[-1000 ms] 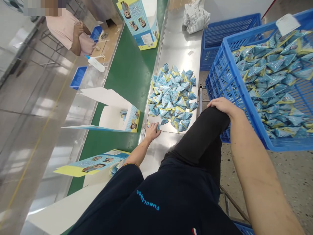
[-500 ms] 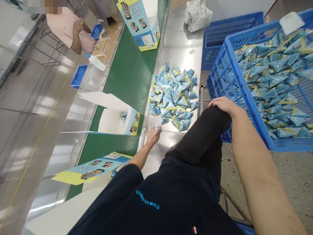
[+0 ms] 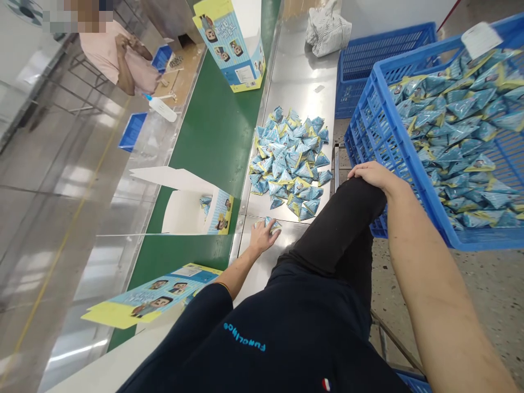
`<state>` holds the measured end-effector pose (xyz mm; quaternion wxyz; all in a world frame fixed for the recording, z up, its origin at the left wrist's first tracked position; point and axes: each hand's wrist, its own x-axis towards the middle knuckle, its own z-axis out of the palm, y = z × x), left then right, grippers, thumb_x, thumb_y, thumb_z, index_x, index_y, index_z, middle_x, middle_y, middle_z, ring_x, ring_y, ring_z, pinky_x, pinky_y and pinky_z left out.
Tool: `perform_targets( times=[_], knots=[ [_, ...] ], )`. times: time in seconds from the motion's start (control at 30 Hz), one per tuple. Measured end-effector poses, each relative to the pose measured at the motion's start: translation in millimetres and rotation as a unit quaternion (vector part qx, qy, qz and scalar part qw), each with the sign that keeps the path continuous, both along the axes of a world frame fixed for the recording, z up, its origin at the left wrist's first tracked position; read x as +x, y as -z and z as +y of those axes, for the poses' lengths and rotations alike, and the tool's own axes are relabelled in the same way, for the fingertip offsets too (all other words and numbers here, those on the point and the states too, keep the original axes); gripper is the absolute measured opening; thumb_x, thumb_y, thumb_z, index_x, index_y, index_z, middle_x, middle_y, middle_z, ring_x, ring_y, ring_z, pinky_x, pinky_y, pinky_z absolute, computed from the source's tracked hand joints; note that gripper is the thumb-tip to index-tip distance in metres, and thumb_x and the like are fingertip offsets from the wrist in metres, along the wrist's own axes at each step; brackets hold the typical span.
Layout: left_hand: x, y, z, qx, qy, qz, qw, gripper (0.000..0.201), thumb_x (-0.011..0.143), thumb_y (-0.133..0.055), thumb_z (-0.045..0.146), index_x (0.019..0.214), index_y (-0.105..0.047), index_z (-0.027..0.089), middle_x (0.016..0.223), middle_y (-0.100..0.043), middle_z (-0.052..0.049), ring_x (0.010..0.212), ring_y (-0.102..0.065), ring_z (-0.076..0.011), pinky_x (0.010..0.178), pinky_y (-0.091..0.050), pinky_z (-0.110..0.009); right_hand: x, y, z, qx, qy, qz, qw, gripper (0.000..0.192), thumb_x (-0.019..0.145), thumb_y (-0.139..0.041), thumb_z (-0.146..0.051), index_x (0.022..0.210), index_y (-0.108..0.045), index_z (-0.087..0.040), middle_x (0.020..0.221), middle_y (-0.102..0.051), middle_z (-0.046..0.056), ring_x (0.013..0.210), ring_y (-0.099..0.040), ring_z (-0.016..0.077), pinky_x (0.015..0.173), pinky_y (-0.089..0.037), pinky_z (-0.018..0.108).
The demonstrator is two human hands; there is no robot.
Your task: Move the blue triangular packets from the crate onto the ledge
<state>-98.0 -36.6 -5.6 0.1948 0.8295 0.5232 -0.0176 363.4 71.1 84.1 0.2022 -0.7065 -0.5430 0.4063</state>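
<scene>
Left hand is down on the shiny steel counter, fingers curled over one or two small blue-and-yellow triangular foil packets, so that grip is closed on them, just short of the big heap of matching triangular packets. Right hand lies flat on the raised knee in black trousers, palm down, fingers relaxed, holding nothing, right beside the blue plastic crate full of packets. This looks like the pick-up step: packets gathered off the pile, and the open printed cardboard box on the green conveyor belt sits just to the left with a few packets already inside. By my read, the next move calls for a lift and a short carry left over the box's rim, keeping the slippery foil pinched. Against half a second ago, the left hand has slid back toward the body with the packets, and the box has ridden nearer along the belt.
</scene>
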Motion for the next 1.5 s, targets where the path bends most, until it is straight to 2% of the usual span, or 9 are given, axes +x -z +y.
perform_targets(
  times=[0.1,0.37,0.43,0.5,0.63,0.73,0.97,1.3,1.5],
  knots=[
    [0,-6.0,2,-0.008,0.018,-0.015,1.0,0.053,0.097,-0.059,0.058,0.139,-0.068,0.028,0.112,-0.071,-0.017,0.113,-0.062,-0.0374,0.106,-0.038,-0.051,0,-2.5,0,-0.032,0.016,0.015,0.999,0.021,0.07,-0.058,-0.019,0.071,-0.079,-0.019,0.083,-0.078,0.005,0.088,-0.071,0.0272,0.08,-0.053,0.031],
    [9,-21.6,23,-0.071,-0.126,-0.21,0.967,0.058,0.076,-0.082,0.064,0.119,-0.074,0.025,0.096,-0.07,-0.012,0.11,-0.066,-0.0375,0.108,-0.044,-0.05,0,0.3,3,-0.032,0.02,0.011,0.999,0.02,0.069,-0.059,-0.022,0.069,-0.079,-0.019,0.08,-0.077,0.004,0.09,-0.071,0.0275,0.078,-0.052,0.029],
    [14,-26.6,32,-0.108,-0.254,-0.327,0.904,0.059,0.077,-0.081,0.065,0.12,-0.07,0.026,0.097,-0.07,-0.008,0.103,-0.068,-0.032,0.103,-0.049,-0.047,-1,-0.1,3,-0.033,0.018,0.016,0.999,0.019,0.068,-0.059,-0.023,0.068,-0.078,-0.019,0.08,-0.076,0.004,0.088,-0.071,0.0269,0.076,-0.052,0.028],
    [17,-34.6,42,-0.202,-0.355,-0.456,0.791,0.058,0.082,-0.073,0.068,0.121,-0.066,0.026,0.097,-0.07,-0.006,0.094,-0.069,-0.0264,0.094,-0.054,-0.043,-2,-1.7,2,-0.032,0.016,0.024,0.999,0.019,0.066,-0.059,-0.023,0.068,-0.078,-0.02,0.08,-0.077,0.004,0.086,-0.07,0.0259,0.075,-0.052,0.028],
    [19,-59.3,57,-0.365,-0.374,-0.636,0.568,0.062,0.089,-0.053,0.077,0.11,-0.068,0.021,0.096,-0.071,-0.011,0.09,-0.07,-0.0284,0.087,-0.058,-0.05,-4,-5.7,1,-0.027,0.016,0.037,0.999,0.019,0.064,-0.057,-0.023,0.065,-0.076,-0.021,0.08,-0.078,0.003,0.086,-0.068,0.0241,0.075,-0.051,0.026],
    [25,-77.4,63,-0.354,-0.388,-0.688,0.501,0.061,0.095,-0.042,0.075,0.104,-0.07,0.021,0.094,-0.071,-0.011,0.091,-0.069,-0.0296,0.09,-0.058,-0.055,-5,-7.0,1,-0.019,0.01,0.041,0.999,0.017,0.064,-0.058,-0.023,0.062,-0.075,-0.022,0.079,-0.077,0.002,0.086,-0.067,0.0242,0.076,-0.052,0.026],
    [41,-96.2,71,-0.33,-0.388,-0.725,0.463,0.059,0.098,-0.04,0.071,0.101,-0.071,0.022,0.088,-0.069,-0.01,0.083,-0.067,-0.0263,0.089,-0.059,-0.055,-6,-10.8,-3,-0.034,0.011,0.046,0.998,0.019,0.066,-0.058,-0.024,0.065,-0.076,-0.021,0.082,-0.077,0.003,0.086,-0.068,0.0247,0.08,-0.052,0.028],
    [65,-95.2,68,-0.31,-0.355,-0.706,0.529,0.061,0.095,-0.041,0.075,0.1,-0.071,0.022,0.088,-0.066,-0.011,0.089,-0.066,-0.0293,0.087,-0.057,-0.056,-8,-12.1,-2,-0.03,0.005,0.045,0.999,0.021,0.065,-0.056,-0.025,0.065,-0.076,-0.021,0.085,-0.078,0.004,0.09,-0.069,0.0265,0.084,-0.051,0.03],
    [83,-107.1,73,-0.309,-0.338,-0.732,0.504,0.062,0.095,-0.038,0.076,0.099,-0.07,0.023,0.087,-0.065,-0.01,0.087,-0.066,-0.0276,0.086,-0.057,-0.053,-9,-12.9,-3,-0.028,0.005,0.046,0.999,0.022,0.064,-0.054,-0.027,0.064,-0.075,-0.022,0.082,-0.076,0.004,0.084,-0.067,0.0253,0.081,-0.05,0.03]
  ],
)
